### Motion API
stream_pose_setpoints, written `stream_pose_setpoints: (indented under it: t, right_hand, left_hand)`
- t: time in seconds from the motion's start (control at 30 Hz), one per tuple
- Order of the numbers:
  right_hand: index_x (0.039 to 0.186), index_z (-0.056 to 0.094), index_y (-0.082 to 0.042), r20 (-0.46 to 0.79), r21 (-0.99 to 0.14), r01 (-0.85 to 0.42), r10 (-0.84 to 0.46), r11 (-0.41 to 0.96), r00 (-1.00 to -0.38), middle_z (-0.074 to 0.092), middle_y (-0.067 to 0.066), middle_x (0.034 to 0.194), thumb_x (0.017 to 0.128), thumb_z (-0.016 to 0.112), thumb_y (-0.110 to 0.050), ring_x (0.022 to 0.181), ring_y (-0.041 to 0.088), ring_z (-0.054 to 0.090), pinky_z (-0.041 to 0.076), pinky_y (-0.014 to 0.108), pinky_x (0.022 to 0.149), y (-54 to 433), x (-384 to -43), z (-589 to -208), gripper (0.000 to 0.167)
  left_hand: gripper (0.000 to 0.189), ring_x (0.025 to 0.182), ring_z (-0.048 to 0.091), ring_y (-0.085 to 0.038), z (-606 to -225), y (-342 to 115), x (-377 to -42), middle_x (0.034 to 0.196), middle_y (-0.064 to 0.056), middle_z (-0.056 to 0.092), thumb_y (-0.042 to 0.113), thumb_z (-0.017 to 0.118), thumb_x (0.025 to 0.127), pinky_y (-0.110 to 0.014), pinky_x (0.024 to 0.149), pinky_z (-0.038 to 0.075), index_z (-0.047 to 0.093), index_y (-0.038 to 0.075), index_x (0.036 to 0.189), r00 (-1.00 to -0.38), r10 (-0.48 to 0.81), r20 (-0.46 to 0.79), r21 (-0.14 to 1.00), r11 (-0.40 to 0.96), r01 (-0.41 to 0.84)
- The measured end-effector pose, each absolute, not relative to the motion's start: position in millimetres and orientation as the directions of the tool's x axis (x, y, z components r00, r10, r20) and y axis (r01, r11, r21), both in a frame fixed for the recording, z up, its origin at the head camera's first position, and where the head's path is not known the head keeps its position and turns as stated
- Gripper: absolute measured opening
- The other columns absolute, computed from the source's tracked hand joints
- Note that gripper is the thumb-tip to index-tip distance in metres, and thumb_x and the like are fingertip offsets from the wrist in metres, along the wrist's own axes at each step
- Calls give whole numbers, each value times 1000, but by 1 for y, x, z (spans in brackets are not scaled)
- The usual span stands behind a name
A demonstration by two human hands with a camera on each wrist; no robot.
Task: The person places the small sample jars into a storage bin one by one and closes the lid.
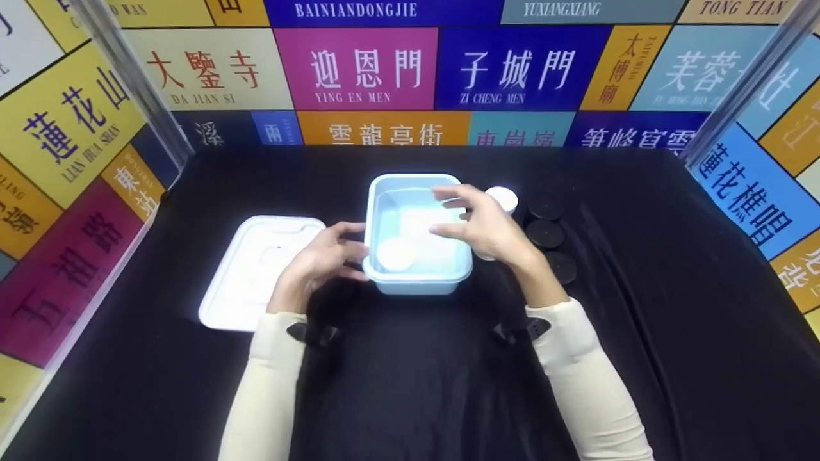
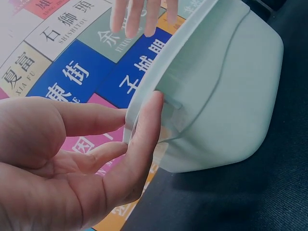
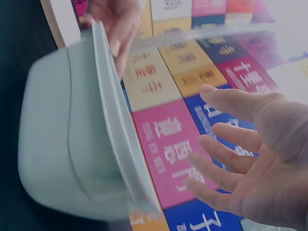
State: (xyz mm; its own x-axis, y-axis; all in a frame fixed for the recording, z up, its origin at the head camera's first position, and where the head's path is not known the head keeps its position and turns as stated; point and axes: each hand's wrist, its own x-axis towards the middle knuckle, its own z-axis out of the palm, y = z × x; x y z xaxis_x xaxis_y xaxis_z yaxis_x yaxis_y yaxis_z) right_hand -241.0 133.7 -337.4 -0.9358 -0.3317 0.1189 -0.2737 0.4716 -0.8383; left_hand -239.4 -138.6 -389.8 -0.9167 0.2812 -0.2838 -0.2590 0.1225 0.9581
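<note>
A pale blue plastic box (image 1: 419, 287) stands on the black cloth with its top uncovered. Inside lies a round white thing (image 1: 396, 254), near the front left corner. My left hand (image 1: 327, 256) holds the box's left side, thumb and fingers at the rim, as the left wrist view also shows. Over the right half of the box hovers my right hand (image 1: 483, 224), fingers spread and nothing between them. In the right wrist view that hand (image 3: 240, 154) is apart from the rim. A white round container (image 1: 503, 198) stands behind the right hand, which partly hides another.
To the left lies a flat white lid (image 1: 237, 282) with rounded corners. Three black discs (image 1: 545, 234) form a row right of the box. Behind the cloth rises a wall of colourful printed panels (image 1: 359, 70), with clear posts (image 1: 737, 83) at the corners.
</note>
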Motion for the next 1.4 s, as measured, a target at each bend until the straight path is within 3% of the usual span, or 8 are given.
stream_pose_setpoints:
  t: [0.43,0.77,1.1,1.4]
  right_hand:
    - [137,58,-3,169,-883,-259,-250,391,-953,59,19,139,84,80,-13,131,34,55,48,52,113,182,-259,-358,58]
    - [138,59,-6,118,-832,-197,-181,519,-976,59,20,139,86,79,-15,119,39,61,53,45,103,209,-267,-369,56]
    - [138,58,-5,32,-744,-130,-159,655,-987,55,22,138,84,81,-19,130,38,54,48,49,109,214,-272,-382,60]
    - [138,59,-5,12,-658,-132,-165,741,-986,55,23,136,81,84,-22,128,39,54,44,52,112,213,-273,-390,64]
  left_hand:
    - [61,86,67,-22,-391,-139,-241,108,-19,61,-6,57,93,-39,73,67,33,0,150,-917,284,-281,959,116,-258]
    - [60,89,68,-23,-389,-138,-241,113,-21,61,-5,57,94,-40,75,67,33,1,150,-918,280,-281,959,116,-258]
    - [60,88,68,-23,-390,-141,-241,111,-21,62,-6,57,94,-40,75,67,34,1,150,-916,275,-291,956,113,-270]
    - [61,91,68,-23,-391,-140,-241,115,-24,61,-6,57,94,-41,76,67,33,1,150,-913,282,-295,955,114,-274]
